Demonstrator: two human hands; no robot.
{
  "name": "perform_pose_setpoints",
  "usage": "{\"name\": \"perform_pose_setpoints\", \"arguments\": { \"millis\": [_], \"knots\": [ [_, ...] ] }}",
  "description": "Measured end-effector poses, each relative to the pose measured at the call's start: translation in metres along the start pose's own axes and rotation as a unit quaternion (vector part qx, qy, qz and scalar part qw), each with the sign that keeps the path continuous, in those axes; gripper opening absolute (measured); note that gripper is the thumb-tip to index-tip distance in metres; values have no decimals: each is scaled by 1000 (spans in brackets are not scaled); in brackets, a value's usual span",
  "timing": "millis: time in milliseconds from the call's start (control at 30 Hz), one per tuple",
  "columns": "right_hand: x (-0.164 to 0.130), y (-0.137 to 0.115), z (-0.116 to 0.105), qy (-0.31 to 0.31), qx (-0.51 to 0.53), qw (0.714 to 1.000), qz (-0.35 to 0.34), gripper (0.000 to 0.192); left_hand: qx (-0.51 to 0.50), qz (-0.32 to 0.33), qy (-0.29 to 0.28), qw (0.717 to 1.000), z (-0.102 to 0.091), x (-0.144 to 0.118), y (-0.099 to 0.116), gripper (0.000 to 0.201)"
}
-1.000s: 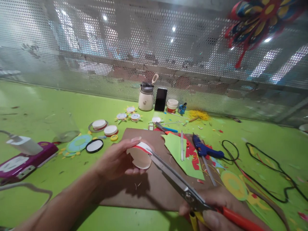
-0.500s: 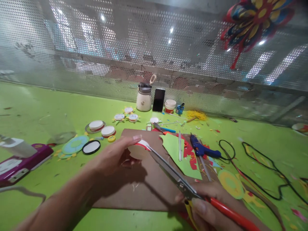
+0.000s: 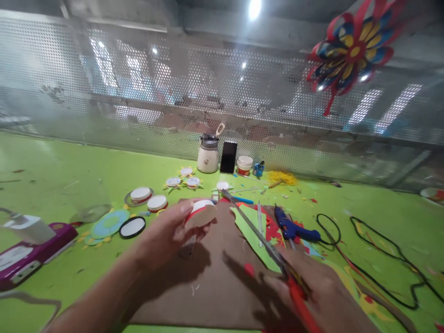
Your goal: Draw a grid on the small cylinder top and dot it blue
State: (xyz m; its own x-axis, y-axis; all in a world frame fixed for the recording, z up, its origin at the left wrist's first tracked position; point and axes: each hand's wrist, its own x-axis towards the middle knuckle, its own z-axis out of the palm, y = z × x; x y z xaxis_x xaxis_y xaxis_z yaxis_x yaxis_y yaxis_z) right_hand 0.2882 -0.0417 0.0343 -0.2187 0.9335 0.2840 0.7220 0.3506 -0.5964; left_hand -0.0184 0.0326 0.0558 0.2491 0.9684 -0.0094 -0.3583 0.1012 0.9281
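My left hand point(image 3: 173, 227) pinches a small round disc point(image 3: 202, 213) with a white top, a red rim and a tan face turned toward me. It is held above a brown board point(image 3: 208, 296). My right hand point(image 3: 312, 277) grips a pair of scissors point(image 3: 258, 236) by red handles. Their metal blades point up and to the left, apart from the disc, and look closed together, though motion smears them. Under the blades lies a sheet of light green paper point(image 3: 244, 222) with a clear stick point(image 3: 260, 217) on it.
A blue glue gun point(image 3: 294, 227) with a black cord lies right of the board. Left are white-topped discs point(image 3: 157, 202), a black ring point(image 3: 132, 227) and a purple power strip point(image 3: 38, 254). A white jar point(image 3: 207, 159) and a phone point(image 3: 228, 157) stand at the back.
The scissors have pulled away from the disc's edge, up and to the right. My left hand has tipped the disc so its tan face shows more. The camera view has tilted upward.
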Motion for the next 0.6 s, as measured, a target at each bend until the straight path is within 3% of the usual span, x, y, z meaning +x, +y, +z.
{"name": "perform_pose_setpoints", "arguments": {
  "millis": [67, 133, 367, 533, 600],
  "knots": [
    [2, 11, 6, 48, -99, 994, -8, 41, -1, 19, -18, 1000, -2, -2, 0, 54],
    [4, 18, 9, 34, -129, 991, -20, 42, 10, 43, -49, 998, -3, -4, 0, 58],
    [9, 16, 10, 28, -99, 995, 1, 38, 77, 120, -133, 981, -5, -5, 0, 57],
    [9, 7, 7, -47, 23, 998, 25, 38, 142, 229, -77, 960, 2, -1, -8, 46],
    [7, 3, 8, -82, 79, 993, 41, 41, 166, 233, -54, 957, 5, -1, -13, 47]
  ]
}}
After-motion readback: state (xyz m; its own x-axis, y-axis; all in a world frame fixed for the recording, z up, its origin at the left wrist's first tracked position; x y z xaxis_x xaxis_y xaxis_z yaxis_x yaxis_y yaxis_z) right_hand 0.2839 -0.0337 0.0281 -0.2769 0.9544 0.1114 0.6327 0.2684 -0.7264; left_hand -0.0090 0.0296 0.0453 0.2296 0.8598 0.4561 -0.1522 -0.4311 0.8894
